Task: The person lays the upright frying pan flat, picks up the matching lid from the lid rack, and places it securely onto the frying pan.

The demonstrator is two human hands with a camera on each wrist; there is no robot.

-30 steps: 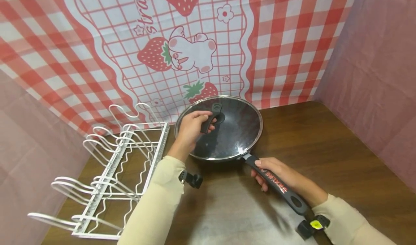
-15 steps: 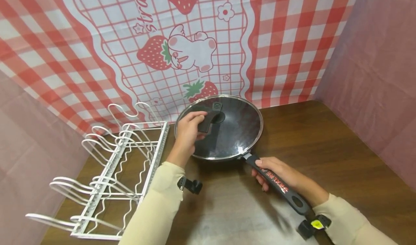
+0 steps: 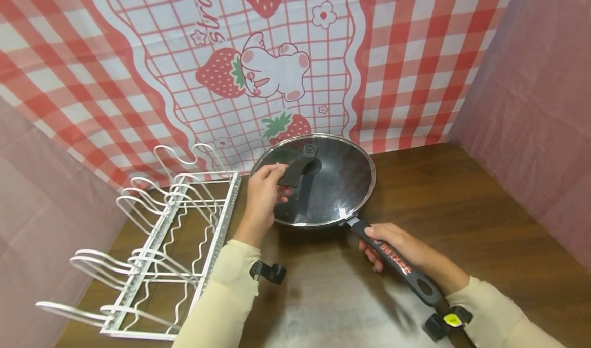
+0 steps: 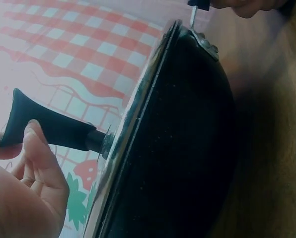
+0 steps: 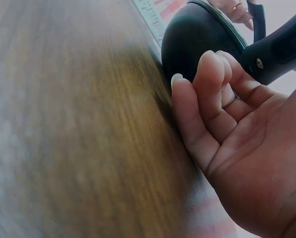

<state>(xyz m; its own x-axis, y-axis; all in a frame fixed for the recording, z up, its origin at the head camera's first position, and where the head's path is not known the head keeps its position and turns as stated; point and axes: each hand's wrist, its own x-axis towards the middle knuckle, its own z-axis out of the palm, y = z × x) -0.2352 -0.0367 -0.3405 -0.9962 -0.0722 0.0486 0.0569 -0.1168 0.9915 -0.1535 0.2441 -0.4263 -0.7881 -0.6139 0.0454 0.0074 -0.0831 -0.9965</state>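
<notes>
A dark pan (image 4: 187, 129) stands on the table, covered by a glass lid (image 3: 339, 184) with a shiny metal rim. My left hand (image 3: 262, 196) pinches the flared end of the lid's black upright handle (image 3: 297, 171) between thumb and fingers, as the left wrist view shows. At the front right of the pan, my right hand (image 3: 401, 245) holds the long black pan handle (image 3: 417, 281), its thumb on top near the pan and its fingers curled beneath. Lid and pan rim lie together in the left wrist view.
To the left stands a white wire rack (image 3: 157, 255) with several looped dividers. Behind the pan hangs a red-and-white checked cloth (image 3: 415, 71), and pink cloth (image 3: 540, 117) hangs at the sides. Brown wooden tabletop (image 3: 461, 199) extends right of the pan.
My left hand has slid back and left along the lid's handle toward its flared end, its grip growing lighter. The right hand, the pan and the lid look unmoved.
</notes>
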